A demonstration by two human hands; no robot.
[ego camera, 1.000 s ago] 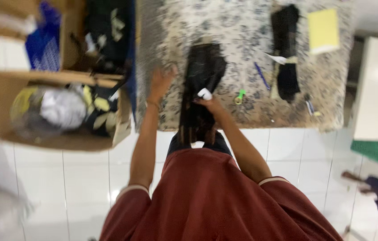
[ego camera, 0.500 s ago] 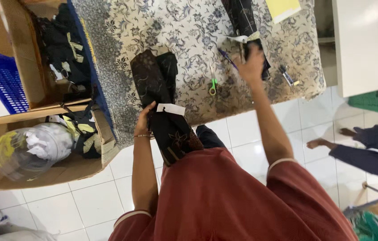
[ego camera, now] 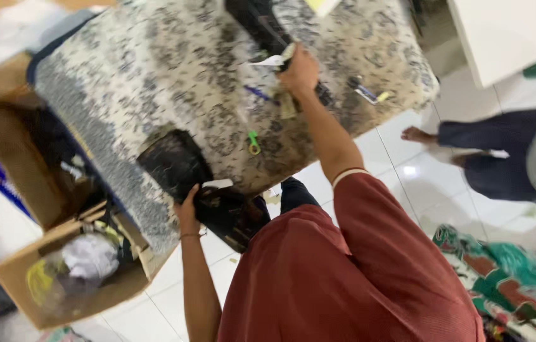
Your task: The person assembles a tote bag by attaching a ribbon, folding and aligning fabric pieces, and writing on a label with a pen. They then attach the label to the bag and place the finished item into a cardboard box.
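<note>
A worktop (ego camera: 154,82) covered in a grey-and-white patterned cloth fills the upper middle of the frame, tilted in the blurred view. Below it, at the bottom centre, the person's red shirt (ego camera: 344,278) takes up much of the picture. At the lower left stands an open cardboard box (ego camera: 21,278) holding a clear bag with white and yellow contents. A dark folded garment (ego camera: 182,174) lies at the worktop's near edge and hangs over it; the left hand (ego camera: 187,209) grips it at the edge, fingers closed on the fabric. A second dark garment (ego camera: 261,22) lies at the top centre, and the right hand (ego camera: 299,69) rests on it, closed around its lower end beside a white tag (ego camera: 271,60). Between the two garments, a small green tool (ego camera: 253,142) lies on the cloth.
</note>
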